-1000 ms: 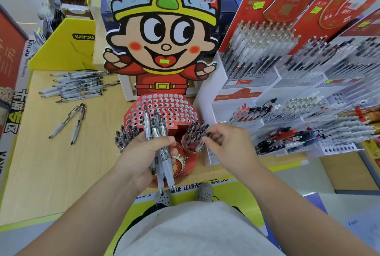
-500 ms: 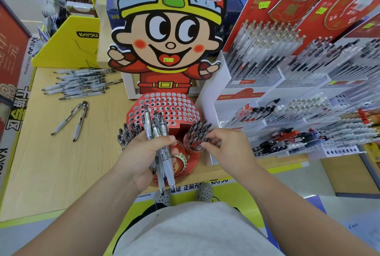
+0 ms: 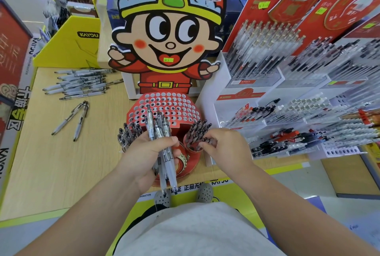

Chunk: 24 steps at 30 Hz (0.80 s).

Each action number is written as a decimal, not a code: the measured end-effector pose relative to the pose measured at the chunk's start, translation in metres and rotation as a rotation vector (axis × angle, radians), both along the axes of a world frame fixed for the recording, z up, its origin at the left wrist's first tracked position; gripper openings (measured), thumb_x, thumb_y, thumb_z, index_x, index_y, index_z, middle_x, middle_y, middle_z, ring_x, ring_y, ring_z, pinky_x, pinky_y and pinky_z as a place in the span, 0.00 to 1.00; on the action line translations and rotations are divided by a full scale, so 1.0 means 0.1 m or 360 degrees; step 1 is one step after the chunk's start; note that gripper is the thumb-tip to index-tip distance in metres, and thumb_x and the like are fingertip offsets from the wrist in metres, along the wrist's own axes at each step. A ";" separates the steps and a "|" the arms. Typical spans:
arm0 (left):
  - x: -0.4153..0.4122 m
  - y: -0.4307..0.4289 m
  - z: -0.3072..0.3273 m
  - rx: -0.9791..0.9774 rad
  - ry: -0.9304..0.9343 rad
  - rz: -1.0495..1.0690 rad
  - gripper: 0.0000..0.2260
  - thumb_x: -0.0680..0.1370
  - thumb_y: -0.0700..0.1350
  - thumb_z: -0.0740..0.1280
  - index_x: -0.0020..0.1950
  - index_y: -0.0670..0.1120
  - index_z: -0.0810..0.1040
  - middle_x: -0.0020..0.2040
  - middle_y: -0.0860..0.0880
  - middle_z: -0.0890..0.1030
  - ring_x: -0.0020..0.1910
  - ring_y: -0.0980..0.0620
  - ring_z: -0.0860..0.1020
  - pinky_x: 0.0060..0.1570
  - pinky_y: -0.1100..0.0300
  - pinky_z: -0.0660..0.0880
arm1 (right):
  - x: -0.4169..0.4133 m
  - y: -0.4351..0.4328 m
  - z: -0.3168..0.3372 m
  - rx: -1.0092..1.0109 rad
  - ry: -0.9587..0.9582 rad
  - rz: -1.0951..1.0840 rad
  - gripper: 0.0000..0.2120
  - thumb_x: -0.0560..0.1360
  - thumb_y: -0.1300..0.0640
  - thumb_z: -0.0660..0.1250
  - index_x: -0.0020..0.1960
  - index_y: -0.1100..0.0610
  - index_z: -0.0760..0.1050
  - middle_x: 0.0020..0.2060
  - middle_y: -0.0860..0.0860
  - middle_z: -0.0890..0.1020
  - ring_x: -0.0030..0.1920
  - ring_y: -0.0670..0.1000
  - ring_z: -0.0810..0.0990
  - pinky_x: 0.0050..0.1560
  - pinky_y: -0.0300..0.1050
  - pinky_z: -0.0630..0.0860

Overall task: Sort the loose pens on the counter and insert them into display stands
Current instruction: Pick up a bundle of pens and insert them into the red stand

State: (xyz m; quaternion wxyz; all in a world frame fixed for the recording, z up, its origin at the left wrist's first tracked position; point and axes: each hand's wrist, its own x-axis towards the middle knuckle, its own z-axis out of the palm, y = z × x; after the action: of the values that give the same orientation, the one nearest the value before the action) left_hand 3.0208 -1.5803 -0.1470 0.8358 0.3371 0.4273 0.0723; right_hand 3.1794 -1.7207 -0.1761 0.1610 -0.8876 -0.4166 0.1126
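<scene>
Over at the far left corner of the pale wooden counter (image 3: 51, 173) sits the loose pile of clear-barrelled pens (image 3: 82, 83), not sorted yet. Nearer the left edge, two more pens (image 3: 72, 119) lie in a V with their tops touching. My left hand (image 3: 148, 157) is at the front edge, fingers wrapped tight round a bundle of clear pens (image 3: 162, 144), clickers up, tips hanging out past the counter. Just behind it is the red cardboard stand (image 3: 164, 105) full of round holes, mostly empty at the back. My right hand (image 3: 224, 148) is at the round red cup (image 3: 191, 147) on the stand's right side, fingers curled, thumb and forefinger pinching one dark-topped pen (image 3: 205, 139) among the ones packed in there. White tiered racks (image 3: 236, 99) stand just to the right. My worry is that the cup looks crammed, so forcing this one in could pop its neighbours out or shove the light cardboard towards the front edge. And if my left grip loosens while I fiddle, the bundle slides straight to the floor, since nothing is under those tips.
</scene>
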 end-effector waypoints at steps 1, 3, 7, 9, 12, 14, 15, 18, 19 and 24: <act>0.00 0.00 0.00 -0.0002 -0.0002 -0.0004 0.09 0.76 0.35 0.71 0.55 0.40 0.76 0.41 0.42 0.83 0.33 0.48 0.81 0.34 0.54 0.81 | 0.00 0.00 0.00 -0.0009 -0.0010 0.0002 0.08 0.74 0.46 0.73 0.47 0.49 0.82 0.33 0.42 0.72 0.39 0.48 0.76 0.36 0.43 0.68; 0.00 -0.01 0.01 0.0001 -0.0008 -0.0019 0.10 0.76 0.35 0.71 0.56 0.40 0.76 0.41 0.42 0.82 0.33 0.48 0.81 0.35 0.54 0.81 | 0.00 0.01 0.02 -0.0044 -0.0007 0.0005 0.09 0.75 0.45 0.73 0.49 0.49 0.82 0.35 0.43 0.77 0.41 0.50 0.79 0.37 0.43 0.70; 0.00 -0.03 0.04 0.0038 -0.0024 -0.0088 0.11 0.76 0.35 0.72 0.57 0.42 0.77 0.42 0.42 0.82 0.34 0.48 0.81 0.36 0.53 0.81 | -0.01 0.02 0.18 -0.0092 0.0164 0.0011 0.15 0.73 0.43 0.74 0.57 0.47 0.80 0.33 0.44 0.78 0.39 0.49 0.79 0.38 0.44 0.73; 0.00 -0.02 0.06 0.0067 -0.0044 -0.0156 0.11 0.76 0.35 0.72 0.56 0.43 0.77 0.41 0.43 0.82 0.34 0.48 0.80 0.38 0.51 0.80 | -0.03 0.04 0.32 0.0079 0.0369 -0.0032 0.13 0.74 0.45 0.74 0.56 0.47 0.78 0.27 0.44 0.74 0.32 0.46 0.75 0.35 0.45 0.71; 0.04 -0.03 0.14 0.0122 -0.0106 -0.0287 0.08 0.76 0.34 0.71 0.52 0.43 0.77 0.41 0.43 0.81 0.34 0.48 0.78 0.39 0.52 0.78 | -0.09 0.11 0.57 0.0410 0.0848 -0.0177 0.03 0.77 0.50 0.72 0.50 0.47 0.79 0.28 0.45 0.77 0.28 0.45 0.75 0.33 0.41 0.72; 0.07 -0.06 0.20 0.0160 -0.0146 -0.0399 0.07 0.76 0.33 0.70 0.49 0.44 0.77 0.40 0.43 0.81 0.34 0.48 0.78 0.37 0.54 0.78 | -0.14 0.17 0.69 0.0547 0.1208 -0.0301 0.02 0.78 0.52 0.71 0.50 0.49 0.81 0.33 0.48 0.81 0.29 0.47 0.78 0.31 0.39 0.73; 0.09 -0.07 0.24 0.0180 -0.0167 -0.0463 0.07 0.76 0.33 0.70 0.50 0.43 0.78 0.40 0.43 0.81 0.34 0.48 0.78 0.35 0.55 0.78 | -0.16 0.20 0.73 0.0568 0.1328 -0.0353 0.03 0.78 0.53 0.71 0.51 0.51 0.82 0.35 0.49 0.82 0.30 0.48 0.78 0.30 0.39 0.73; 0.13 -0.09 0.29 0.0219 -0.0219 -0.0595 0.09 0.76 0.32 0.69 0.55 0.41 0.78 0.43 0.41 0.81 0.33 0.48 0.78 0.33 0.58 0.77 | -0.16 0.21 0.74 0.0576 0.1474 -0.0423 0.05 0.76 0.54 0.73 0.49 0.54 0.83 0.33 0.47 0.82 0.31 0.48 0.78 0.29 0.38 0.72; 0.14 -0.09 0.30 0.0233 -0.0225 -0.0619 0.10 0.76 0.32 0.69 0.56 0.40 0.78 0.44 0.41 0.81 0.33 0.48 0.78 0.33 0.58 0.77 | -0.16 0.20 0.74 0.0583 0.1491 -0.0437 0.04 0.76 0.54 0.73 0.48 0.55 0.83 0.32 0.47 0.82 0.31 0.48 0.78 0.28 0.38 0.72; 0.16 -0.10 0.32 0.0276 -0.0212 -0.0720 0.11 0.77 0.30 0.68 0.59 0.32 0.74 0.44 0.37 0.77 0.33 0.47 0.77 0.30 0.58 0.76 | -0.17 0.18 0.74 0.0612 0.1540 -0.0536 0.10 0.73 0.52 0.75 0.43 0.60 0.82 0.30 0.51 0.81 0.29 0.48 0.77 0.26 0.39 0.72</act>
State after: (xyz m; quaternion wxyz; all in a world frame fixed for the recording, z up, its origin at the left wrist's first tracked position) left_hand 3.0365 -1.5900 -0.1151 0.8250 0.4891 0.2771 -0.0581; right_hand 3.1625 -1.7028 -0.1018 0.5094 -0.7436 -0.1602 0.4025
